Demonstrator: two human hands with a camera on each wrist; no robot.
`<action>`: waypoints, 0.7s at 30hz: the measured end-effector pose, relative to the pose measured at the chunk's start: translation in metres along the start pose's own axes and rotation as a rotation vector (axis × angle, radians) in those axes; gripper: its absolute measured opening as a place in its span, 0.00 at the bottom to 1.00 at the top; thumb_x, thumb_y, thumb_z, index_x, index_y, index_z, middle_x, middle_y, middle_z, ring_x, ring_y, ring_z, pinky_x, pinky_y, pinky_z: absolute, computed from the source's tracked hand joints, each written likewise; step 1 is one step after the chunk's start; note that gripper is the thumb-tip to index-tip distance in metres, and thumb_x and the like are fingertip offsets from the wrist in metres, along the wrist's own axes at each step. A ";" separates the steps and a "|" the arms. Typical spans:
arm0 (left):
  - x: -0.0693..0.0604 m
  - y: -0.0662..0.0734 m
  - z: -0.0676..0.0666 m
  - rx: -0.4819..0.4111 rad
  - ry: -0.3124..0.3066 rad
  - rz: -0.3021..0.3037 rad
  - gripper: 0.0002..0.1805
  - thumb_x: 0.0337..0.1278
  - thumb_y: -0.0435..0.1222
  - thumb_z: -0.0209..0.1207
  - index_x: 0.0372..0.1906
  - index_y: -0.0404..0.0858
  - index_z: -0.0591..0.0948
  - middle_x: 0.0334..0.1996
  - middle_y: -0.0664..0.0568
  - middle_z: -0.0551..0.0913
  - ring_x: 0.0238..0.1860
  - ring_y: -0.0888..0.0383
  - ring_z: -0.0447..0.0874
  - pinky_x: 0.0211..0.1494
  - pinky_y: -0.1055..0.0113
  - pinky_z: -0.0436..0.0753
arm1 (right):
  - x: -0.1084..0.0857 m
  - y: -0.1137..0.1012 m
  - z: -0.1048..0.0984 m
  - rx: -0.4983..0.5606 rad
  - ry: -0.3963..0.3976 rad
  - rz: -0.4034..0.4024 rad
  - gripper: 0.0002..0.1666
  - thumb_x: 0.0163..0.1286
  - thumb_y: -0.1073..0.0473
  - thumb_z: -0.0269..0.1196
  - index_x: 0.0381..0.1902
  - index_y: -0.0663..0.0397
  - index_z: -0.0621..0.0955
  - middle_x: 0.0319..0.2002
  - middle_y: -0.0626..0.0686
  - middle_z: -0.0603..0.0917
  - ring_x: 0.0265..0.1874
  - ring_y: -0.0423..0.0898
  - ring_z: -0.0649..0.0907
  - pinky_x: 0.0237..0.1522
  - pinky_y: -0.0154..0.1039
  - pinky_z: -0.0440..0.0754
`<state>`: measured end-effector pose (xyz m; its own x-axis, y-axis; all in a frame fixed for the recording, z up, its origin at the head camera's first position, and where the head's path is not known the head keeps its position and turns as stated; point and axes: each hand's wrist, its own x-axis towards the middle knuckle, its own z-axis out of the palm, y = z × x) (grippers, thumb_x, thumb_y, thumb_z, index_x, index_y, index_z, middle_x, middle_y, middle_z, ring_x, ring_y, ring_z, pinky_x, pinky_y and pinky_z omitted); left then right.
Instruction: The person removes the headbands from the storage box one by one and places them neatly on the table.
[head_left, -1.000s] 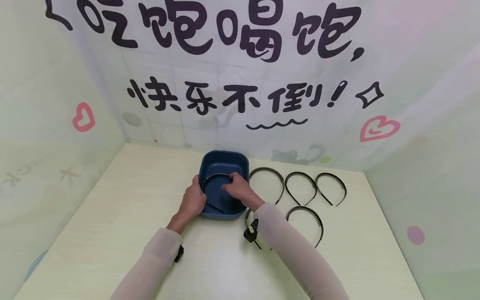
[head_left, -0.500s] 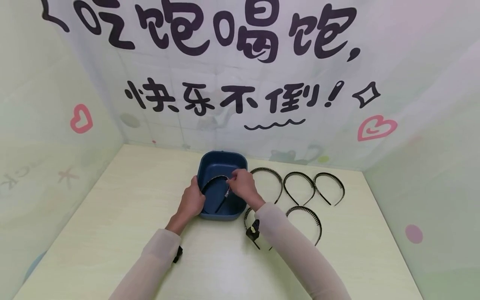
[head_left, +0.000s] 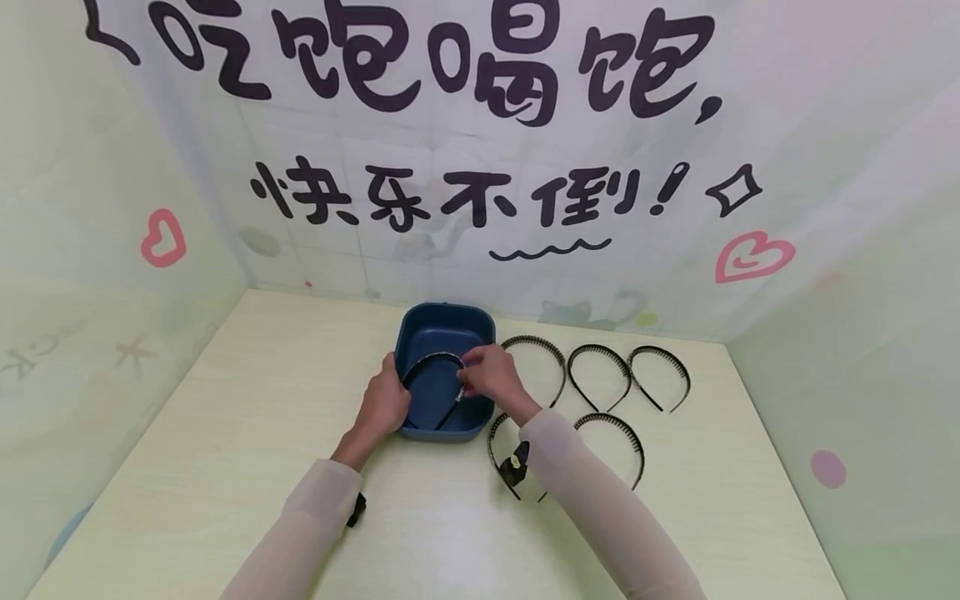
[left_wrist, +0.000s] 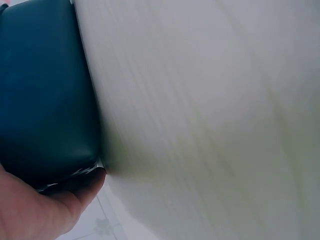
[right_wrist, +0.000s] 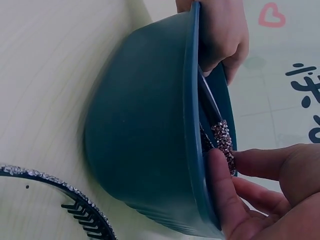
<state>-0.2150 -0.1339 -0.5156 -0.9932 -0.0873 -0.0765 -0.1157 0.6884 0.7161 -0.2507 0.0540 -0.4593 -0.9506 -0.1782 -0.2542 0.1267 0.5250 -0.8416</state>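
A deep blue bin (head_left: 444, 321) stands at the back of the table. My left hand (head_left: 384, 402) grips its left rim, fingers outside the wall in the left wrist view. Inside the bin's opening is a dark headband (head_left: 433, 357), arched away from me. My right hand (head_left: 497, 379) pinches its right side between thumb and fingers. A glittery, beaded stretch of this headband (right_wrist: 223, 137) shows by the fingertips in the right wrist view. Its left end runs close to my left thumb; whether that thumb touches it I cannot tell.
Several toothed headbands lie on the table right of the bin, among them a back-row one (head_left: 600, 347) and a front-row one (head_left: 637, 442). My right sleeve and wrist camera (head_left: 513, 467) partly cover the front row. A printed wall rises behind.
My right hand has turned the headband's right side, so its loose end points toward me instead of lying across the bin. The hand shifted slightly right. My left hand stays on the bin.
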 end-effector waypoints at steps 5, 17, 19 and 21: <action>0.001 0.001 0.000 0.003 -0.004 0.001 0.34 0.66 0.27 0.44 0.75 0.27 0.50 0.44 0.29 0.81 0.38 0.43 0.83 0.39 0.54 0.77 | -0.003 0.002 -0.005 0.068 0.014 0.004 0.15 0.65 0.68 0.65 0.51 0.65 0.82 0.37 0.61 0.87 0.22 0.44 0.86 0.31 0.40 0.85; 0.000 0.001 0.000 -0.001 0.000 -0.010 0.35 0.65 0.27 0.43 0.75 0.27 0.50 0.50 0.26 0.79 0.48 0.36 0.82 0.48 0.47 0.78 | -0.012 0.013 -0.025 0.196 0.027 0.007 0.17 0.66 0.68 0.65 0.53 0.64 0.82 0.36 0.58 0.84 0.25 0.43 0.85 0.32 0.40 0.86; 0.000 0.001 0.000 -0.001 0.000 -0.009 0.34 0.65 0.28 0.43 0.75 0.27 0.50 0.52 0.24 0.78 0.50 0.35 0.82 0.50 0.46 0.78 | -0.013 0.016 -0.028 0.212 0.027 0.006 0.17 0.66 0.68 0.65 0.53 0.64 0.82 0.36 0.57 0.83 0.24 0.42 0.85 0.32 0.39 0.86; 0.000 0.000 0.000 0.002 0.002 -0.007 0.33 0.66 0.28 0.43 0.74 0.26 0.51 0.55 0.24 0.77 0.52 0.35 0.81 0.51 0.45 0.78 | -0.014 0.019 -0.031 0.241 0.023 0.009 0.17 0.67 0.68 0.64 0.53 0.64 0.82 0.36 0.57 0.83 0.23 0.42 0.85 0.32 0.39 0.85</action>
<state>-0.2154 -0.1335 -0.5156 -0.9923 -0.0940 -0.0802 -0.1230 0.6893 0.7140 -0.2435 0.0924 -0.4566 -0.9550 -0.1541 -0.2536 0.1965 0.3119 -0.9296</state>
